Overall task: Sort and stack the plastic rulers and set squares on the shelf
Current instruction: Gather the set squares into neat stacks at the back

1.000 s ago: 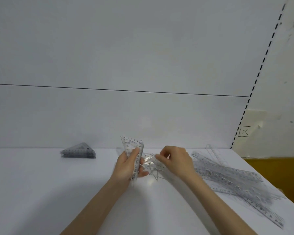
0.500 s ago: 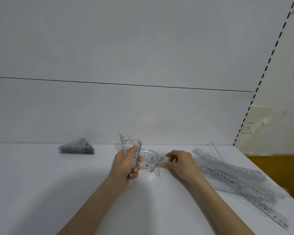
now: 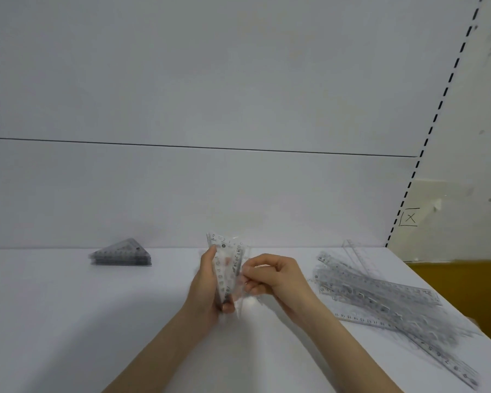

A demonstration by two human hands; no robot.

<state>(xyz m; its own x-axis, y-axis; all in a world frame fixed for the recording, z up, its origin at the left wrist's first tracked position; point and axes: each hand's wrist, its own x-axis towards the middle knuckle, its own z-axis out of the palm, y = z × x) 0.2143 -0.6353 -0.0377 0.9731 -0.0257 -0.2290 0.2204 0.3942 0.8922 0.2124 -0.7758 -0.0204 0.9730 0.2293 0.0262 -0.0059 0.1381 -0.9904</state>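
My left hand grips a small bundle of clear plastic set squares, held upright above the white shelf. My right hand pinches the right edge of the same bundle, pressing another clear set square against it. A neat stack of triangular set squares lies at the back left of the shelf. A loose heap of long clear rulers spreads over the right side, reaching the front right edge.
The shelf's white back panel rises right behind the stacks. At the right the shelf ends at a slotted upright, with a beige wall and a yellow-brown surface beyond.
My right hand has lifted a set square off the shelf and brought it to the bundle in my left hand. No loose set squares lie between the hands now.
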